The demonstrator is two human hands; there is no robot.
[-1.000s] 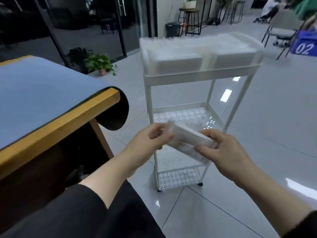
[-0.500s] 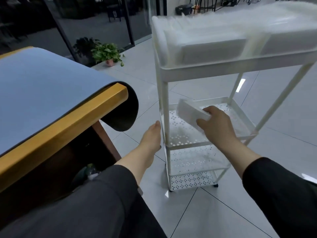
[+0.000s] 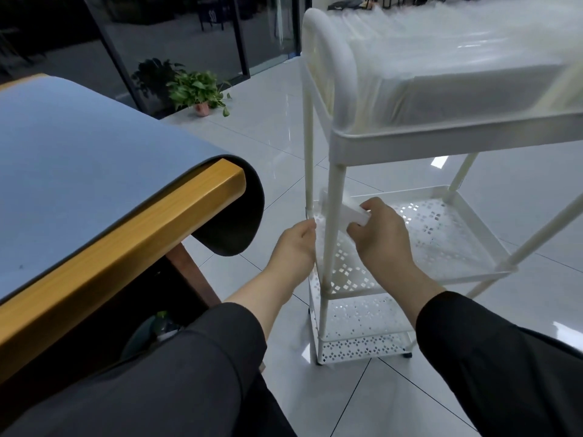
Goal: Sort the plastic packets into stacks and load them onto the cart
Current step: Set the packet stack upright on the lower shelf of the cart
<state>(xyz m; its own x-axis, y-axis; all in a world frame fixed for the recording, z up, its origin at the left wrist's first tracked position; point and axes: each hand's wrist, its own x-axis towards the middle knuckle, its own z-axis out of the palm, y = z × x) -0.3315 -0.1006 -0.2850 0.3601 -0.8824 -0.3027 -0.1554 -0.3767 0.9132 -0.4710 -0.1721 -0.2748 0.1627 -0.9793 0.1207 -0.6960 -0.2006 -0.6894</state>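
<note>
Top tray (image 3: pixel 410 143) already full; right hand (image 3: pixel 378 238) grips 1 stack (image 3: pixel 353 212) over the middle shelf (image 3: pixel 467 212); left hand (image 3: pixel 296 244) at the cart's edge, grip unclear.

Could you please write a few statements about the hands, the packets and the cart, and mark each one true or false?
1. The right hand grips a stack of packets over the cart's middle shelf. True.
2. The cart's top tray holds nothing. False: white packets fill it.
3. The left hand rests on the table. False: it is down at the near left edge of the middle shelf.
4. A potted plant stands on the floor by the glass wall. True.
5. The bottom shelf carries a stack of packets. False: none shows there.
</note>
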